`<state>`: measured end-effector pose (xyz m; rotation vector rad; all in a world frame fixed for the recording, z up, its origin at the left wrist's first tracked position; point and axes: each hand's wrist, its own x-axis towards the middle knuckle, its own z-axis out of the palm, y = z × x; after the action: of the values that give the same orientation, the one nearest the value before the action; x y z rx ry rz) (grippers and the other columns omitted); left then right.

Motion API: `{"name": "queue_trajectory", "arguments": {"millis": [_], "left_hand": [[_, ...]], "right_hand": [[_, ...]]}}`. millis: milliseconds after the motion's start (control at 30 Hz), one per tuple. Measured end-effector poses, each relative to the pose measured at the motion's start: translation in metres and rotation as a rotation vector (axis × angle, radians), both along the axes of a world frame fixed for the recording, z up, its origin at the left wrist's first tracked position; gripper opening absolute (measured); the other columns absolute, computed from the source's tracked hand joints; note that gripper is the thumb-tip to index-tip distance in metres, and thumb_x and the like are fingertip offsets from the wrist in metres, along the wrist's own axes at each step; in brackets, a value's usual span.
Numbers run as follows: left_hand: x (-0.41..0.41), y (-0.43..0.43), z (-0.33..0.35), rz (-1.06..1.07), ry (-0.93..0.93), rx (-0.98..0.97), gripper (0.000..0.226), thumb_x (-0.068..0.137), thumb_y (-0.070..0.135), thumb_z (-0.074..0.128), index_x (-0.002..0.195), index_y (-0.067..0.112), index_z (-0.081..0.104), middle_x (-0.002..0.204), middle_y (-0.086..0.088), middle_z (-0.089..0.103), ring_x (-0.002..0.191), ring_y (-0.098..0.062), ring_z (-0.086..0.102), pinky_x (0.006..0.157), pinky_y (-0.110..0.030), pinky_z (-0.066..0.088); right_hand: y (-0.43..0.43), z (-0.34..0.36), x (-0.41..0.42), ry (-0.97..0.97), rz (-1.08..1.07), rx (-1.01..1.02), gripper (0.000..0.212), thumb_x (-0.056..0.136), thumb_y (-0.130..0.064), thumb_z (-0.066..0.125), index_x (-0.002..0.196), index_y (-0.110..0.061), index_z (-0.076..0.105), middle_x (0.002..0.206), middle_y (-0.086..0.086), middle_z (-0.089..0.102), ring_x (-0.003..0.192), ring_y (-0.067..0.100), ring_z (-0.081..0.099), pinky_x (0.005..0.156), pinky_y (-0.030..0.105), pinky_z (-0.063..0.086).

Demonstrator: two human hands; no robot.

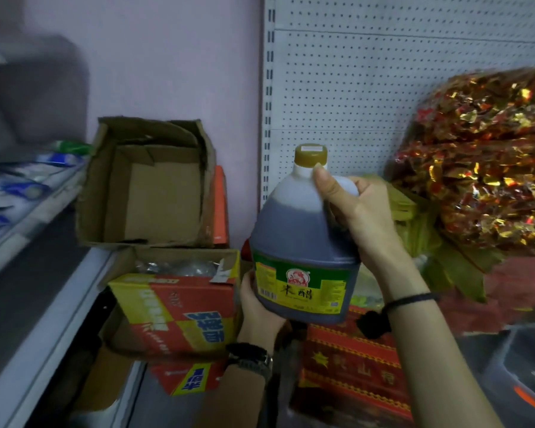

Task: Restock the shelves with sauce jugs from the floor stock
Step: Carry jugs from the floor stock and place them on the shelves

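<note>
A large plastic jug [294,239] of dark sauce, with a mustard-yellow cap and a green and yellow label, is held up in front of the white pegboard shelf back [383,88]. My right hand [355,211] grips its handle near the neck, thumb up against the cap's base. My left hand [257,301] cups the jug's bottom left corner from below. The jug is upright, tilted slightly.
An empty brown carton [149,183] lies on its side atop an open red and yellow carton [179,310]. A red patterned box [352,366] lies below the jug. Bags of red and gold foil packets [482,156] bulge at right. A shelf [28,193] with blue packets runs at left.
</note>
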<state>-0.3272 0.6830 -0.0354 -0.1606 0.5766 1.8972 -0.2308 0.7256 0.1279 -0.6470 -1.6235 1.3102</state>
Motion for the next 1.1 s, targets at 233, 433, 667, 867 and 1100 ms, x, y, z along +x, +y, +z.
{"name": "queue_trajectory", "arguments": {"millis": [233, 433, 667, 867, 1100], "left_hand": [[-0.027, -0.08, -0.021, 0.19, -0.04, -0.084, 0.041, 0.101, 0.036, 0.031, 0.107, 0.012, 0.064, 0.088, -0.016, 0.073, 0.094, -0.037, 0.059, 0.089, -0.048, 0.044], [-0.028, -0.142, -0.022, 0.455, 0.043, -0.191, 0.042, 0.101, 0.038, 0.031, 0.122, 0.013, 0.057, 0.102, -0.02, 0.067, 0.078, -0.037, 0.065, 0.061, -0.037, 0.055], [0.012, -0.217, -0.005, 0.829, 0.073, -0.269, 0.038, 0.098, 0.027, 0.033, 0.075, 0.011, 0.06, 0.064, -0.011, 0.068, 0.064, -0.028, 0.062, 0.066, -0.033, 0.045], [0.07, -0.27, -0.009, 1.03, 0.002, -0.275, 0.036, 0.091, 0.029, 0.042, 0.065, 0.013, 0.061, 0.065, -0.011, 0.063, 0.067, -0.028, 0.056, 0.071, -0.037, 0.044], [0.124, -0.332, 0.001, 1.285, -0.009, -0.26, 0.046, 0.093, 0.026, 0.038, 0.055, 0.013, 0.061, 0.055, -0.007, 0.06, 0.05, -0.023, 0.058, 0.065, -0.033, 0.043]], "right_hand": [[-0.051, -0.017, -0.039, 0.019, 0.223, -0.064, 0.048, 0.075, -0.035, 0.066, 0.045, -0.017, 0.034, 0.034, -0.011, 0.037, 0.031, 0.0, 0.031, 0.034, 0.013, 0.022], [-0.09, -0.027, -0.06, 0.01, 0.507, -0.088, 0.044, 0.067, -0.044, 0.065, 0.044, -0.015, 0.042, 0.037, -0.009, 0.038, 0.033, 0.001, 0.033, 0.035, 0.012, 0.025], [-0.142, -0.031, -0.052, 0.101, 0.819, -0.13, 0.058, 0.072, -0.05, 0.073, 0.052, -0.002, 0.045, 0.05, 0.002, 0.034, 0.047, 0.01, 0.031, 0.047, 0.017, 0.024], [-0.186, -0.028, -0.015, 0.1, 1.043, -0.141, 0.063, 0.06, -0.061, 0.076, 0.059, -0.004, 0.048, 0.062, 0.007, 0.032, 0.057, 0.016, 0.028, 0.053, 0.027, 0.021], [-0.251, -0.017, 0.012, 0.07, 1.296, -0.124, 0.053, 0.073, -0.045, 0.067, 0.042, -0.024, 0.03, 0.046, -0.01, 0.025, 0.045, 0.005, 0.023, 0.043, 0.018, 0.019]]}}
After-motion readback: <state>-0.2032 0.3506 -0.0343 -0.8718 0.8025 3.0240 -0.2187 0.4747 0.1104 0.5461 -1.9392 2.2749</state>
